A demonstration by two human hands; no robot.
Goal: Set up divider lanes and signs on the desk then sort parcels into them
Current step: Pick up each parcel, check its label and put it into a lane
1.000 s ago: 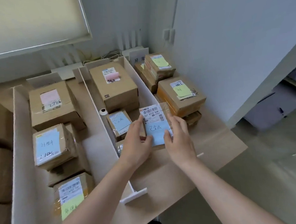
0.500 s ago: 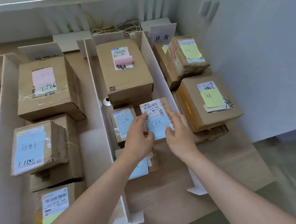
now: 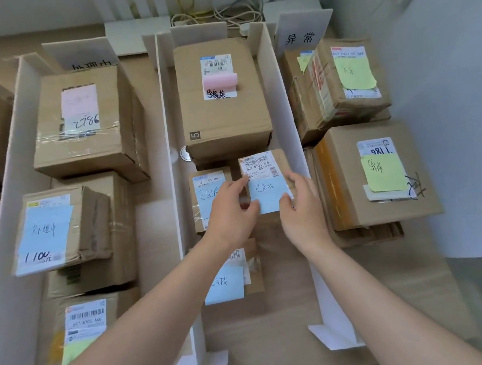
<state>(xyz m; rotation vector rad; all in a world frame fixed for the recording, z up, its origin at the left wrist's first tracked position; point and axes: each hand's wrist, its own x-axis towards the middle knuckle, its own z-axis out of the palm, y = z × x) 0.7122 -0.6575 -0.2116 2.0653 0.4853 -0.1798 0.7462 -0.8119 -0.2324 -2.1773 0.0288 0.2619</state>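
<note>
A small cardboard parcel [image 3: 264,168] with a barcode label and a blue note sits in the middle lane, just in front of a large box [image 3: 221,115]. My left hand [image 3: 230,214] grips its left side and my right hand [image 3: 300,207] grips its right side. The lane runs between two white dividers [image 3: 175,186] [image 3: 286,117]. Beside the held parcel lies another blue-note parcel [image 3: 206,195], and a third [image 3: 234,278] lies nearer me, partly hidden by my left arm. A white sign [image 3: 301,34] stands at the head of the right lane.
The left lane holds several boxes, such as one marked 2786 [image 3: 86,121] and one with a blue note [image 3: 59,227]. The right lane holds boxes with yellow-green notes [image 3: 346,77] [image 3: 374,174]. Cables [image 3: 218,14] lie at the back. A wall bounds the right.
The parcel in both hands has moved forward and down into the middle lane, next to the right divider. The camera has tilted down and closer over the desk.
</note>
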